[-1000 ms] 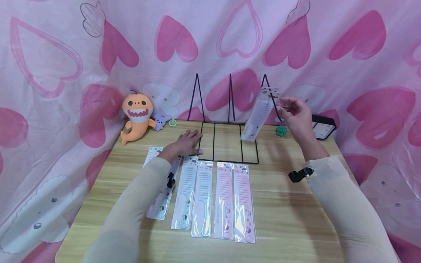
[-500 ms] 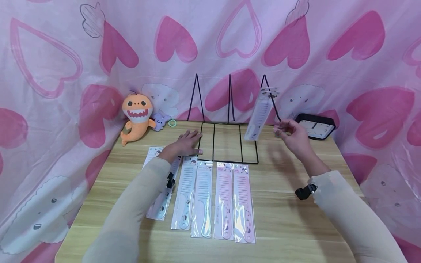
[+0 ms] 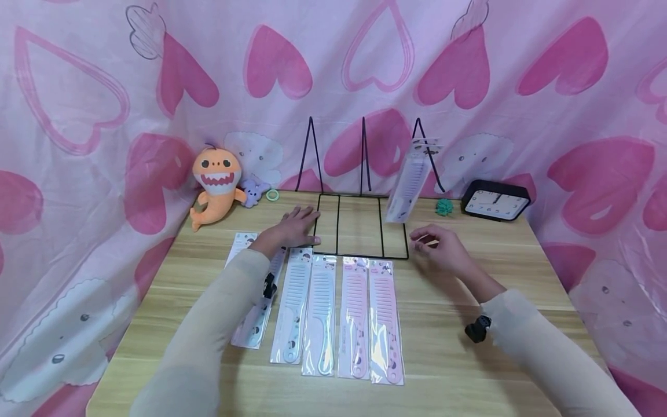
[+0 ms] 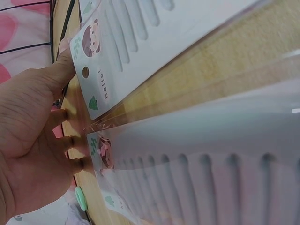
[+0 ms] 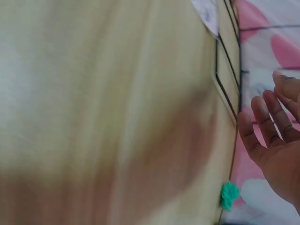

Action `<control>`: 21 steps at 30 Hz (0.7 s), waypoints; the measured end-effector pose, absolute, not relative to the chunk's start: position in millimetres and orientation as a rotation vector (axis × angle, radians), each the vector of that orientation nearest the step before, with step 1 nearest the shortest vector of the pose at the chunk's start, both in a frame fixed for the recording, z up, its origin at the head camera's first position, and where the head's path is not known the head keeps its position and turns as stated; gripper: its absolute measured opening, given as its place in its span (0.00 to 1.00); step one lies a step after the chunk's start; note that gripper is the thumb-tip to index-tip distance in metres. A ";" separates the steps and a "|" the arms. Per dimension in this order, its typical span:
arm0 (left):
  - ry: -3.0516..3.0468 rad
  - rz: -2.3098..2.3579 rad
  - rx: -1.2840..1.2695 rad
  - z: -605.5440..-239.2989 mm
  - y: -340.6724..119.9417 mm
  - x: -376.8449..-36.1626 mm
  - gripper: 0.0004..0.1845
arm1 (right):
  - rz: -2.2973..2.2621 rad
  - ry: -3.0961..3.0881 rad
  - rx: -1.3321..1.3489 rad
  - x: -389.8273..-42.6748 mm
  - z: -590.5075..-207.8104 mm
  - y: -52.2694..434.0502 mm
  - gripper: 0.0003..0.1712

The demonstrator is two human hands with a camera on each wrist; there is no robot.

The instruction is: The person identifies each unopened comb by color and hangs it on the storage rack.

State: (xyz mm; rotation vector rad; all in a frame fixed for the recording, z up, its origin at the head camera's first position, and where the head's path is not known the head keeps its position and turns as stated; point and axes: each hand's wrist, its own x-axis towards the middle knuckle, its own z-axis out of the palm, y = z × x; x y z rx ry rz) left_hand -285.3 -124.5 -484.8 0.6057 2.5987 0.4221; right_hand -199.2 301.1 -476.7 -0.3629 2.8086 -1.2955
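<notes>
A black wire rack (image 3: 359,255) stands at the back of the table, with upright prongs behind its flat base. From its right prong hangs a packaged comb (image 3: 411,179), tilted in its clear sleeve. My left hand (image 3: 297,227) rests with spread fingers at the left side of the base. My right hand (image 3: 440,246) is beside the base's right corner, fingers loosely bent and holding nothing. In front of the rack lie packaged combs: a blue one (image 3: 296,289), another pale blue one (image 3: 322,295), a pink one (image 3: 356,301) and a second pink one (image 3: 386,307). My left forearm partly covers a further packaged comb (image 3: 256,324).
An orange shark plush (image 3: 216,179), a small purple plush (image 3: 253,191) and a green ring (image 3: 272,195) sit at the back left. A green scrunchie-like thing (image 3: 444,207) and a black-framed clock (image 3: 495,200) stand at the back right. A heart-patterned curtain (image 3: 333,35) surrounds the table.
My right hand has come away from the right prong, moving down and towards me. The comb there stays hanging, having swung slightly. My left hand has not moved.
</notes>
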 end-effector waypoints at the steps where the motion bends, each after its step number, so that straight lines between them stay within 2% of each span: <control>1: 2.600 0.424 0.605 -485.5 -124.6 -285.6 0.49 | -1.279 2.799 -0.376 -197.4 -479.8 299.1 0.12; 15: 2.596 0.450 0.578 -486.8 -124.6 -284.5 0.49 | -0.995 2.792 -0.561 -176.1 -499.3 264.3 0.11; 21: 2.603 0.458 0.590 -486.7 -123.6 -284.7 0.49 | -0.929 2.800 -0.516 -175.0 -496.6 255.2 0.12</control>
